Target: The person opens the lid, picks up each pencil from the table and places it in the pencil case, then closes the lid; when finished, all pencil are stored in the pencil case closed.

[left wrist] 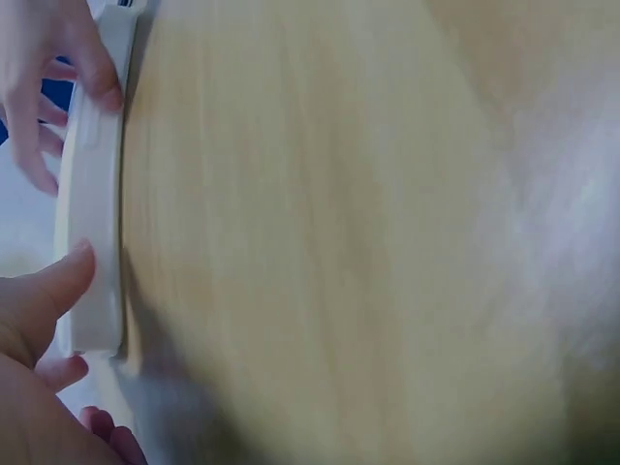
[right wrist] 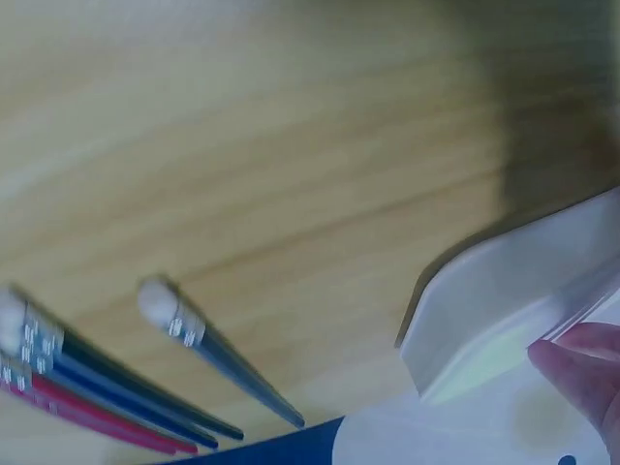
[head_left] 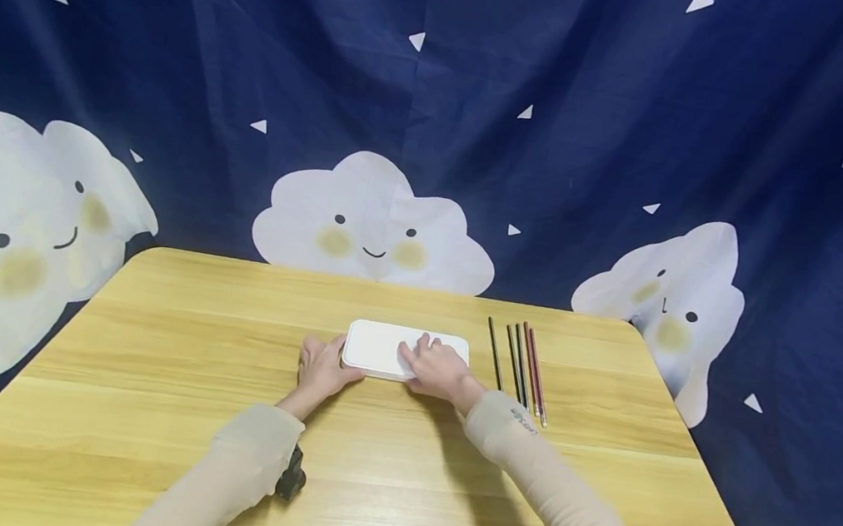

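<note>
A slim white pencil case with rounded corners lies lengthwise on the wooden table, its lid down. My left hand holds its left end, the thumb against the front side and the fingers round the end. On the right half, my right hand grips the case from above. In the left wrist view, its thumb is on the front wall by a raised tab, with the other fingers over the top. The right wrist view shows fingertips at the edge of the lid.
Several dark and red pencils with white eraser ends lie side by side on the table, right of the case. A dark blue curtain with smiling clouds hangs behind the table's far edge. A black device sits at my left wrist.
</note>
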### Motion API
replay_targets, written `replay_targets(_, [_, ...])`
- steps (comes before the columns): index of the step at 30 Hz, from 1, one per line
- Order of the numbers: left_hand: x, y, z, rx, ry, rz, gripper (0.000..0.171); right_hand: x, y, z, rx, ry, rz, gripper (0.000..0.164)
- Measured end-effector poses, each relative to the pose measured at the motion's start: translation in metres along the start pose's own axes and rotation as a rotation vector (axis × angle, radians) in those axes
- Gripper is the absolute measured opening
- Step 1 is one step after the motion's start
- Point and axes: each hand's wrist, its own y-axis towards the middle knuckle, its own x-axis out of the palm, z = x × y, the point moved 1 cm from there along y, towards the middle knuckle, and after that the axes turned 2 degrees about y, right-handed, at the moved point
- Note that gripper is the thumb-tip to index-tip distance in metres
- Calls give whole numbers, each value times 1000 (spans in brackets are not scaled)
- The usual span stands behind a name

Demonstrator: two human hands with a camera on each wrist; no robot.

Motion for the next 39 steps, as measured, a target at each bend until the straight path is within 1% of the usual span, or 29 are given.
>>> replay_targets(3, [4,-1,-2,-8,-38,29,67,0,1,0,-33,-60,7,58])
replay_targets(5, [6,-2,-3,-13,-29,48,67,-1,1,0,-49,-56,9,58])
replay_targets(8, [8,-1,-4,-15,1,76,65,-2,3,0,-97,-70,19,57])
replay_targets(13, [10,-1,-3,-16,13,109,63,-6,3,0,-185,-143,76,46])
replay_targets(16, [11,-2,-3,-25,6,125,61,-7,1,-3,-223,-205,114,37])
replay_targets(19, [11,-2,-3,-34,11,140,61,-6,0,-6,-253,-306,127,31])
replay_targets(21, [11,-2,-3,-41,18,148,60,-6,-1,-8,-270,-367,122,30])
replay_targets(25, [11,-1,-3,-52,20,149,59,-3,-3,-11,-289,-443,108,30])
replay_targets(31, [11,-2,-3,-49,15,152,56,-2,-5,-11,-306,-495,75,32])
replay_targets(36, [11,-1,-4,-39,17,147,57,-3,-5,-9,-322,-482,52,34])
replay_targets(39, [10,-1,-5,-31,17,148,57,-5,-5,-8,-321,-450,57,34])
